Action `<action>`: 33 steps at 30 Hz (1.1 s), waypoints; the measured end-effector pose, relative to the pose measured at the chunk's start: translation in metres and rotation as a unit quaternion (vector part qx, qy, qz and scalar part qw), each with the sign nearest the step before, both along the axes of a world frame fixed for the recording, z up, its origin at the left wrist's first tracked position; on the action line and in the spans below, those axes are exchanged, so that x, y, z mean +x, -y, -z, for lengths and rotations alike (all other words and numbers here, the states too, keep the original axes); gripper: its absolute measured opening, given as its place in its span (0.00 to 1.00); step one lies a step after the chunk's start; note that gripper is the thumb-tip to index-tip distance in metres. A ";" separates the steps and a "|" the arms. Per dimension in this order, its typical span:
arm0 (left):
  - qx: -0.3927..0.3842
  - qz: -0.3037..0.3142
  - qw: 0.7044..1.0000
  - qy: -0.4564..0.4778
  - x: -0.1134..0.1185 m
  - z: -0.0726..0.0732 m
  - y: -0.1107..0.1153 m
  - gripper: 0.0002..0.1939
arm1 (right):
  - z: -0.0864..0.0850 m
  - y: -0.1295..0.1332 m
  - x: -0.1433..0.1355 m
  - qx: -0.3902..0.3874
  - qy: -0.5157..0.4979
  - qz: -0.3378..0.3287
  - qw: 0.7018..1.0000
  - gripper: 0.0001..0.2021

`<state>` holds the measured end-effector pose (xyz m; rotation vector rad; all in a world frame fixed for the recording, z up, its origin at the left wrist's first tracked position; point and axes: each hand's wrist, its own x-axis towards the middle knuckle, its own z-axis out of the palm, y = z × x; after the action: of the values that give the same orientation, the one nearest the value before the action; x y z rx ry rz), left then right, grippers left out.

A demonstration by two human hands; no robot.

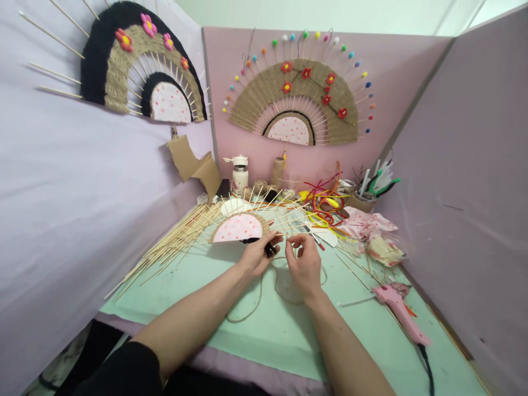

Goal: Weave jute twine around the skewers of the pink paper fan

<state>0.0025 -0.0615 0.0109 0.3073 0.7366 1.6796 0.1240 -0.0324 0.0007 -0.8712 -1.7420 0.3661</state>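
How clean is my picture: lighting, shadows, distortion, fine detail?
Head view: soft, diffuse light, a faint shadow under the fan; head view: wide-angle stretch towards the edges, likely lengthening the forearms; head view: cord detail at the right hand too fine to read.

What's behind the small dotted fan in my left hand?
Behind the fan, I see a white oval piece, a cream bottle and twine balls. The dotted panel hides the tabletop directly behind it, so I can't tell what lies there.

I can't make out whether the right hand [304, 267] pinches anything. The black cord [428, 366] runs out of view below; the black-rimmed fan [93, 71] has upper sticks [91, 9] cut off above.
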 end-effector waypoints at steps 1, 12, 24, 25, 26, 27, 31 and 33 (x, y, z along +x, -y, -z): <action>0.000 0.000 1.000 0.000 -0.001 -0.001 0.000 0.08 | 0.000 0.000 0.001 0.000 0.001 -0.006 1.000 0.02; 0.004 0.024 1.000 -0.008 -0.002 -0.002 0.001 0.06 | -0.006 -0.001 0.002 -0.064 -0.016 -0.039 0.997 0.07; 0.026 0.046 0.998 -0.024 0.000 -0.002 0.003 0.11 | -0.012 -0.003 0.003 -0.257 -0.170 -0.106 0.945 0.09; 0.026 0.048 0.998 -0.026 0.000 -0.002 0.003 0.09 | -0.012 -0.004 0.003 -0.261 -0.174 -0.110 0.943 0.09; 0.024 0.049 0.998 -0.027 0.000 -0.001 0.003 0.08 | -0.011 -0.005 0.003 -0.266 -0.178 -0.117 0.940 0.09; 0.021 0.049 0.998 -0.028 0.000 -0.001 0.003 0.07 | -0.010 -0.006 0.003 -0.273 -0.182 -0.125 0.936 0.09; 0.016 0.046 0.998 -0.035 0.000 -0.001 0.002 0.05 | -0.007 -0.009 0.003 -0.319 -0.209 -0.168 0.909 0.10; 0.017 0.045 0.998 -0.036 0.000 -0.001 0.002 0.05 | -0.005 -0.010 0.001 -0.348 -0.225 -0.189 0.890 0.10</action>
<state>0.0028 -0.0636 0.0117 0.4210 0.7389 1.6040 0.1254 -0.0222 0.0059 -0.8349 -1.3246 1.4053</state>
